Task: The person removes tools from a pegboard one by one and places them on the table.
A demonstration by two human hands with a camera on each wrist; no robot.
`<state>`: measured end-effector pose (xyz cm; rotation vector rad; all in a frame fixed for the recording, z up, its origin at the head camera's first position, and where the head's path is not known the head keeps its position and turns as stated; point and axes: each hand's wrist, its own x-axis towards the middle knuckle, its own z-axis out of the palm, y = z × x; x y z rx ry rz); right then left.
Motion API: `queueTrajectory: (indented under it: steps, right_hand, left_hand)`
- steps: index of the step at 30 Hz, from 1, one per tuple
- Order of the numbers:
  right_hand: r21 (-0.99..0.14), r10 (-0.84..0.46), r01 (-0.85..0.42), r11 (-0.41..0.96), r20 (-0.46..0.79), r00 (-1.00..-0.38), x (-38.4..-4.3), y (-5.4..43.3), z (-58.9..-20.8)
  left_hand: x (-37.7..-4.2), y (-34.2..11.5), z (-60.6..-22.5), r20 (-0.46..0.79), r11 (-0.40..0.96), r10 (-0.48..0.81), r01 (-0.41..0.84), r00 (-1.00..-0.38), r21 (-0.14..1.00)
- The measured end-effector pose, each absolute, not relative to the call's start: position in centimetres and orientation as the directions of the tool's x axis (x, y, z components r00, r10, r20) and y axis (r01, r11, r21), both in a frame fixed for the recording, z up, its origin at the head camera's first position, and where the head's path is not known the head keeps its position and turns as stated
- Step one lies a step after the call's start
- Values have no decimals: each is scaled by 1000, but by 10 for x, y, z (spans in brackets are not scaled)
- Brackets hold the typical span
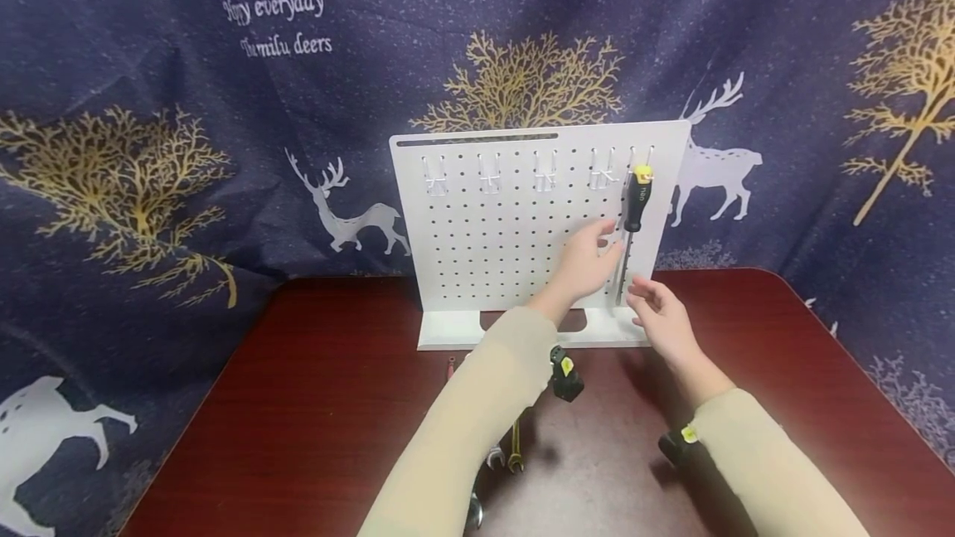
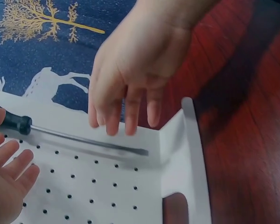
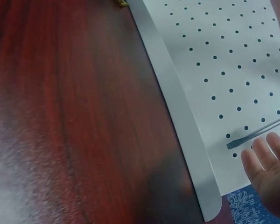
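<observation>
A flat-tipped screwdriver (image 1: 637,204) with a black and yellow handle hangs tip down at the right end of a white pegboard (image 1: 492,247). My left hand (image 1: 588,262) is just left of its shaft, fingers loosely bent and nothing held. To the right of the screwdriver's lower end, my right hand (image 1: 662,320) has its fingers relaxed and holds nothing. In the left wrist view, the shaft (image 2: 88,140) runs past the left hand's fingers, with the right hand (image 2: 135,70) beyond. In the right wrist view, the flat tip (image 3: 233,143) lies near the right fingertips.
Several wire hooks (image 1: 489,174) line the board's top. Below my left sleeve, a gold-coloured wrench (image 1: 516,452) and a silver wrench (image 1: 495,458) lie on the dark red table (image 1: 336,404), partly hidden. A patterned blue cloth (image 1: 336,106) hangs behind the board.
</observation>
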<state>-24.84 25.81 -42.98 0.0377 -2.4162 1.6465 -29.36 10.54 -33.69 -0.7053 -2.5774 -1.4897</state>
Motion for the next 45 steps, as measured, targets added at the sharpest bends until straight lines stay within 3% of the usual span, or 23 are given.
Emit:
queueTrajectory:
  steps: [17,29,45]
  right_hand:
    - [-939,-55,-158,307,148,-987,-265,261,-428]
    - [-907,63,-158,391,198,-978,-263,254,-429]
    - [-905,54,-219,364,256,-965,-248,252,-423]
  left_hand:
    - [-310,127,-311,225,373,343,352,-912,858]
    - [-312,128,-305,216,320,326,322,-920,891]
    - [-303,133,-300,166,274,299,251,-940,928]
